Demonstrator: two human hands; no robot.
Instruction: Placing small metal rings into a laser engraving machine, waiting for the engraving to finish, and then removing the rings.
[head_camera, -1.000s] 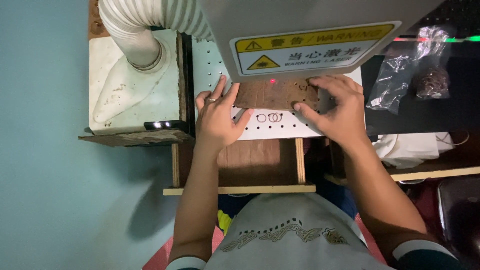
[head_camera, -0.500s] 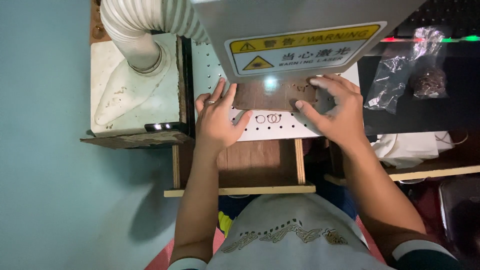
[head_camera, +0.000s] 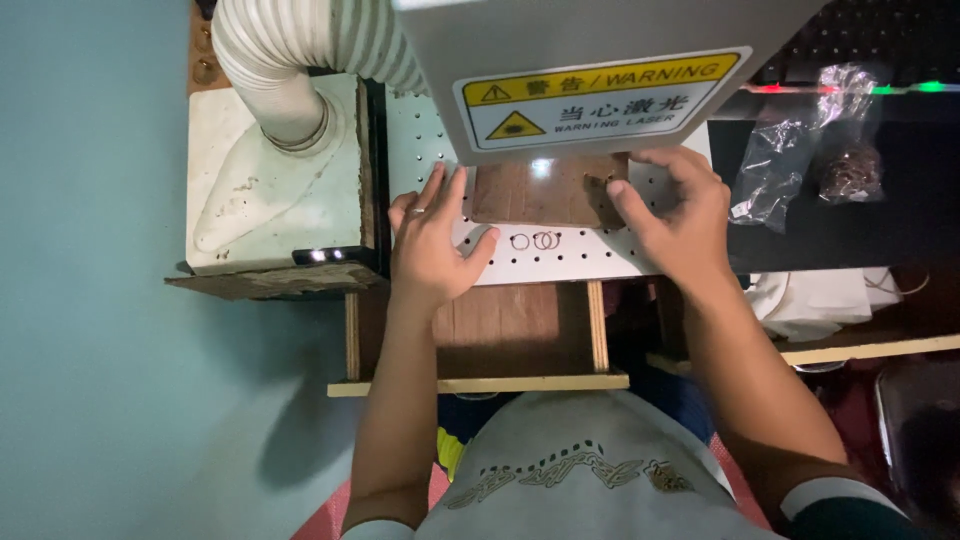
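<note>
Looking straight down here: a brown wooden board (head_camera: 540, 190) sits flat on a white perforated work plate (head_camera: 590, 262), tucked partly under the grey laser head (head_camera: 600, 60) with its yellow warning sticker (head_camera: 595, 100). The left hand (head_camera: 432, 240) lies flat and open on the plate, fingers spread, fingertips up against the board's left edge and thumb pointing toward the board's lower edge; there's a ring on one finger. The right hand (head_camera: 675, 215) is curled over the board's right end, thumb and fingers pinching what looks like a small brown piece (head_camera: 603, 186) right at the corner, though it's too small to tell what exactly. A faint bright spot shows on the board near its top edge. Just in front of the board, between the two hands, a few small metal rings (head_camera: 536, 241) lie on the plate. Off to the left there's a white ribbed extraction hose (head_camera: 300, 50) running into a pale box (head_camera: 270, 180). To the right, clear plastic bags (head_camera: 800, 150) rest on a dark surface, one holding dark small bits.
</note>
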